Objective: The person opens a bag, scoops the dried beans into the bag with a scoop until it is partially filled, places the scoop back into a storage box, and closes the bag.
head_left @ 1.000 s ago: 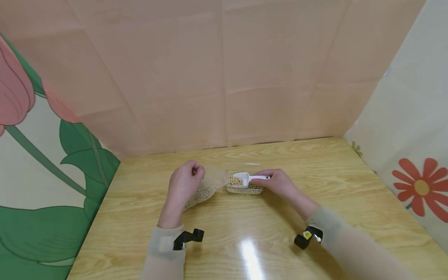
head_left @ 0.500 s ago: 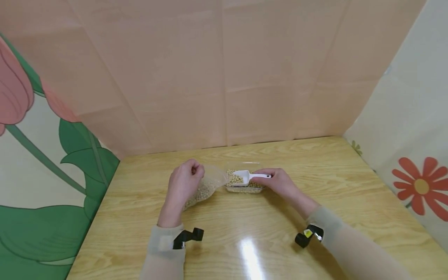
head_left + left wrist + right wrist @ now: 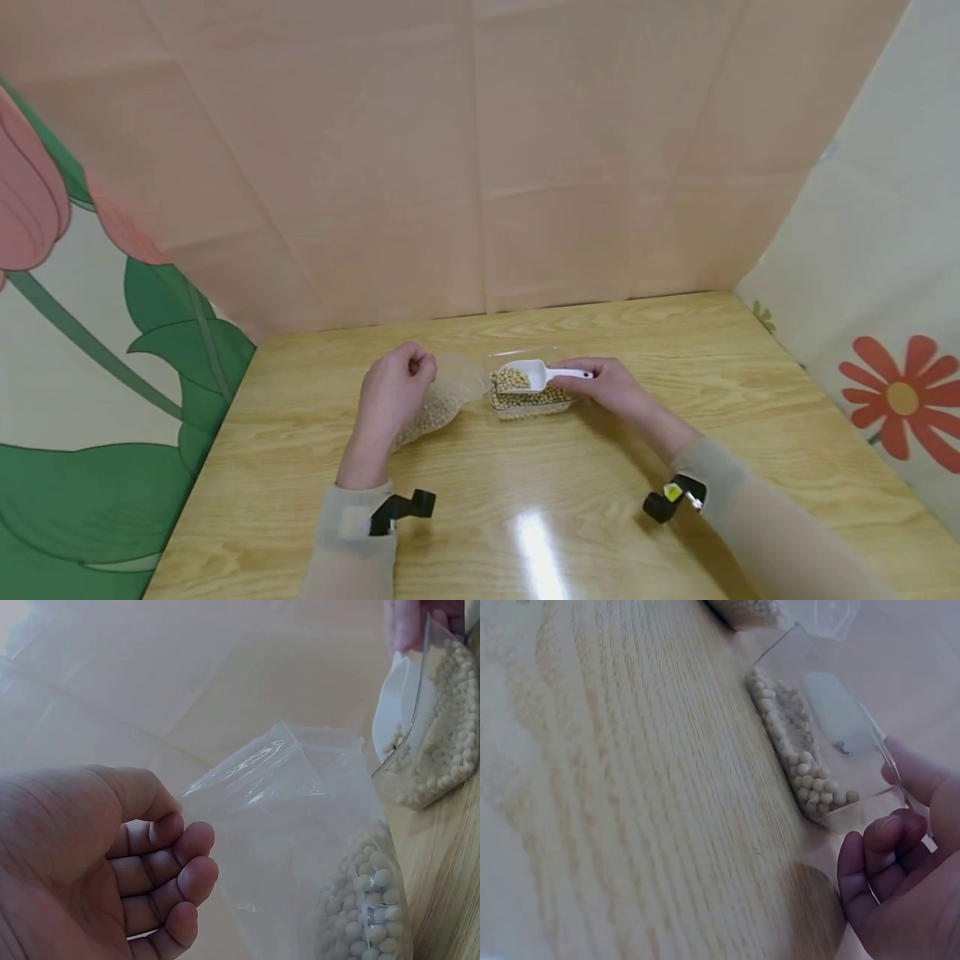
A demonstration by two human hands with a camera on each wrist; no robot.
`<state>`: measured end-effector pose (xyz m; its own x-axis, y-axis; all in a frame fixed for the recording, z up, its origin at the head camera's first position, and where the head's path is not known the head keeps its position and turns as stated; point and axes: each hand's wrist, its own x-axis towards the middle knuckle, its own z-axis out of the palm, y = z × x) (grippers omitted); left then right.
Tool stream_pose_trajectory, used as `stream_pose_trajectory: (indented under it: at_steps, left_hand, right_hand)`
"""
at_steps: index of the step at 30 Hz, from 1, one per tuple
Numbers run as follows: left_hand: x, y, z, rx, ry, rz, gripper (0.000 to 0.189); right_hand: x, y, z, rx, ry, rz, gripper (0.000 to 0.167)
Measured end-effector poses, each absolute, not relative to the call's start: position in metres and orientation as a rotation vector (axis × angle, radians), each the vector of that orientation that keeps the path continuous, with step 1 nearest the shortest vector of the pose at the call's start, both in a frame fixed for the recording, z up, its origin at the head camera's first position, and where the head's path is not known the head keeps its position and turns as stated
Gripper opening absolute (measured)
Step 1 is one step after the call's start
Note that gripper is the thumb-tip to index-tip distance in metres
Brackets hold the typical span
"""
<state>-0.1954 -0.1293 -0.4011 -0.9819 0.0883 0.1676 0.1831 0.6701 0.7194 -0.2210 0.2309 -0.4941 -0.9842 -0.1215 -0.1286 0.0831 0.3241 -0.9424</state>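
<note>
My left hand (image 3: 393, 392) pinches the top edge of a clear plastic bag (image 3: 262, 847) between thumb and forefinger. Round pale beans (image 3: 367, 900) fill the lower part of the bag, which leans toward the container. With my right hand (image 3: 611, 387) I grip the handle of a small white scoop (image 3: 537, 373). A heap of beans lies in the scoop's bowl, level over the clear rectangular container (image 3: 532, 410). More beans (image 3: 817, 780) cover the container's floor. In the right wrist view the scoop's white underside shows through the container's clear wall.
Bag and container stand side by side on a wood-grain table (image 3: 480, 492). Behind rises a pinkish cloth backdrop (image 3: 480, 167). Flower-printed sheets (image 3: 907, 400) hang at both sides. A black camera mount sits on each wrist.
The scoop has come up out of the beans with a heap in it and moved slightly right. The container has shifted and turned a little to the right. My left hand stays put.
</note>
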Motion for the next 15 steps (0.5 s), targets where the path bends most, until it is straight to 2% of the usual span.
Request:
stream_pose_trajectory:
  at_steps: [7,15]
  left_hand:
    - [-0.195,-0.13,-0.401,-0.23,-2.753,-1.221,0.019]
    - [-0.195,-0.13,-0.401,-0.231,-2.756,-1.23,0.018]
  right_hand:
    - [-0.219,0.237,-0.494,0.009,2.324,-1.804,0.047]
    - [-0.207,0.239,-0.477,0.035,2.25,-1.868,0.049]
